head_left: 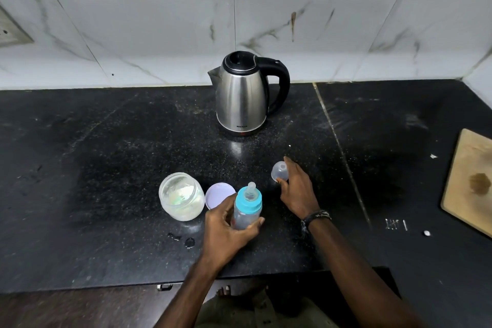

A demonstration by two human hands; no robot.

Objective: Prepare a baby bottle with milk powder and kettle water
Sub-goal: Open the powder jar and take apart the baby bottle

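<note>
From the head view, the left hand (226, 229) is wrapping its grip around the clear baby bottle with a teal collar (247, 208), standing upright on the black speckled stone desk (106, 168) beside the open glass jar of white powder (181, 196). The right hand (296, 190) is pinching the clear dome-shaped bottle cap (279, 171) in its grip. The stainless steel kettle with a black handle (243, 96) is sitting well behind them.

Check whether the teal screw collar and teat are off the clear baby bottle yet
No, the teal collar and teat sit on the clear baby bottle, gripped by the left hand.
</note>
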